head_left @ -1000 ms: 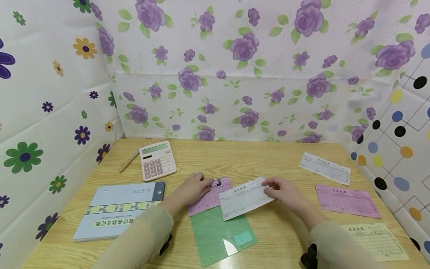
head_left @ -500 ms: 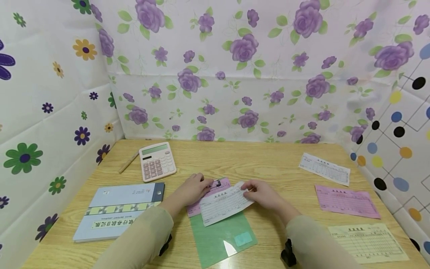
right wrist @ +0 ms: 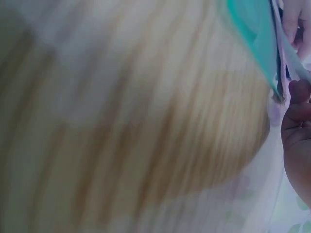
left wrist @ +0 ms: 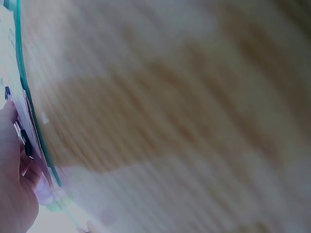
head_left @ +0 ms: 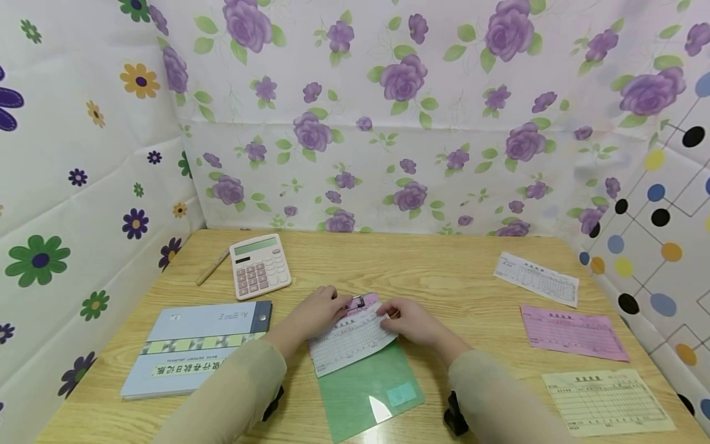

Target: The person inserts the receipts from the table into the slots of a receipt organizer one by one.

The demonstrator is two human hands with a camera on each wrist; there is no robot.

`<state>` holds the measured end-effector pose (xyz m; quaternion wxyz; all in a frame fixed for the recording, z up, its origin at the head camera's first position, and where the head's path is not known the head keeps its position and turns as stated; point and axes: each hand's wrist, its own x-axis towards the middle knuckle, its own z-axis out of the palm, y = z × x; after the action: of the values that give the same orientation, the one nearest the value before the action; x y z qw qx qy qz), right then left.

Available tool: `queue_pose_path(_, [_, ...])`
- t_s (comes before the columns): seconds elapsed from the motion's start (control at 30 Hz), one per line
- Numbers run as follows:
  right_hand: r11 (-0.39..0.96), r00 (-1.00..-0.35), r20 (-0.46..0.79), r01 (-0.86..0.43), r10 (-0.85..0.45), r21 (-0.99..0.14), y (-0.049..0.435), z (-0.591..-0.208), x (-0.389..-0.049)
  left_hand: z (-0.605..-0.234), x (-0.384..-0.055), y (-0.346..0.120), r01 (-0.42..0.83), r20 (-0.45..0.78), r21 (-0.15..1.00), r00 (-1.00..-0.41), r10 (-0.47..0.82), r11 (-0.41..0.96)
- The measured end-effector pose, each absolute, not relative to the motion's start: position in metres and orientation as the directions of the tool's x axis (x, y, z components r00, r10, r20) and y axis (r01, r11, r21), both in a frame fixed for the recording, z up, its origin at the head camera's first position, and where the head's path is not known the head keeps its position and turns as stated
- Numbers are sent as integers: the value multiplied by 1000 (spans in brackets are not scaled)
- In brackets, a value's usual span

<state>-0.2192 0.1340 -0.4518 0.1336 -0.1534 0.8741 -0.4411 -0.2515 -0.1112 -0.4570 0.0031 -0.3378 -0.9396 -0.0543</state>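
A green clipboard (head_left: 360, 398) lies on the wooden table, its black wire clip (head_left: 359, 303) at the far end. My left hand (head_left: 320, 311) pinches that clip, thumb on it in the left wrist view, where the clip's dark end (left wrist: 26, 144) shows by the fingers. A pink slip (head_left: 368, 300) under the clip is mostly covered by a white printed slip (head_left: 352, 341). With thumb and fingers, my right hand (head_left: 413, 322) pinches the white slip at its right edge, over the clipboard. The right wrist view shows this hand (right wrist: 297, 133) beside the board's edge.
To the left are a blue journal book (head_left: 188, 333), a white and pink calculator (head_left: 261, 266) and a brown pen (head_left: 213, 266). Along the right side lie a white slip (head_left: 536, 279), a pink slip (head_left: 574, 333) and a yellow slip (head_left: 608, 402). Patterned cloth (head_left: 355, 179) hangs behind the table.
My right hand has carried the white slip leftward until it lies over the pink slip on the clipboard. The left hand has stayed at the clip.
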Motion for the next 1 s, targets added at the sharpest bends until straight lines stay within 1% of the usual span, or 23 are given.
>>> queue_pose_path(0.1, [570, -915, -108, -147, -388, -808, 132, -453, -222, -456, -252, -110, 634, 33, 100, -773, 634, 767])
queue_pose_path(0.27, [587, -908, -106, -169, -405, -792, 130, -457, -225, -454, -253, -109, 639, 3, 59, -768, 640, 767])
queue_pose_path(0.4, [609, -897, -85, -221, -433, -762, 128, -461, -224, -454, -253, -108, 635, -56, 44, -769, 636, 771])
queue_pose_path(0.53, [652, -891, -79, -265, -448, -711, 126, -463, -221, -456, -253, -109, 652, -96, 23, -753, 650, 758])
queue_pose_path(0.7, [690, -897, -70, -284, -437, -666, 124, -463, -220, -458, -254, -110, 713, -57, -93, -701, 711, 695])
queue_pose_path(0.8, [710, -902, -84, -273, -423, -649, 123, -462, -221, -459, -255, -111, 738, -35, -165, -667, 744, 654])
queue_pose_path(0.9, [725, -903, -96, -268, -419, -634, 122, -461, -222, -459, -256, -112, 748, -33, -193, -652, 757, 635])
queue_pose_path(1.0, [726, -900, -91, -280, -426, -628, 120, -460, -222, -457, -257, -112, 744, -35, -179, -659, 751, 644])
